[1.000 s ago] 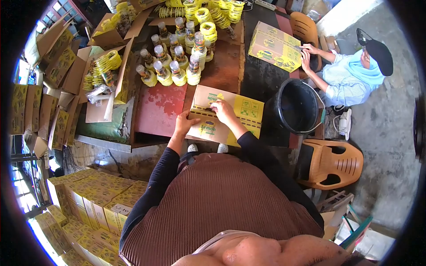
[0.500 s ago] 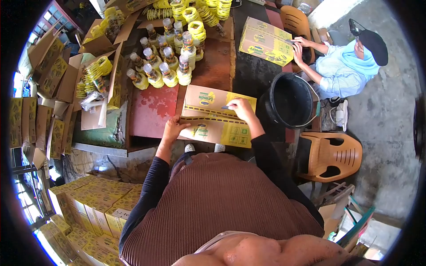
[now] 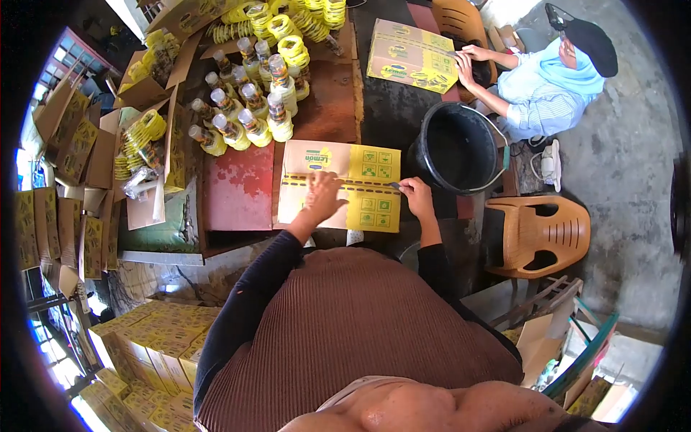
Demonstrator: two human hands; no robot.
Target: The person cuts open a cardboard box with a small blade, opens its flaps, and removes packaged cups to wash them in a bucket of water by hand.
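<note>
One left hand [image 3: 322, 194] spreads loosely over the Lemon-printed carton [image 3: 363, 165]; at right, the right hand [image 3: 418, 196] pinches a small dark tool [image 3: 395, 186].

Orange chair [image 3: 546, 237] on grey floor [image 3: 619, 237]

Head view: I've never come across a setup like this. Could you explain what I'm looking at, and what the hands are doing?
There is no machine here. One camera, worn on a person's head, looks forward and down, so the wearer's brown top fills the lower middle. On the table lies a closed lemon-printed carton. The left hand is spread over its top; whether it presses down is hard to tell. The right hand, at the carton's right edge, pinches a small dark item, too small to identify. Bottles with yellow lower parts stand farther left, and a black bucket is on the right. Beyond it, another person has both hands at a second carton.
</note>
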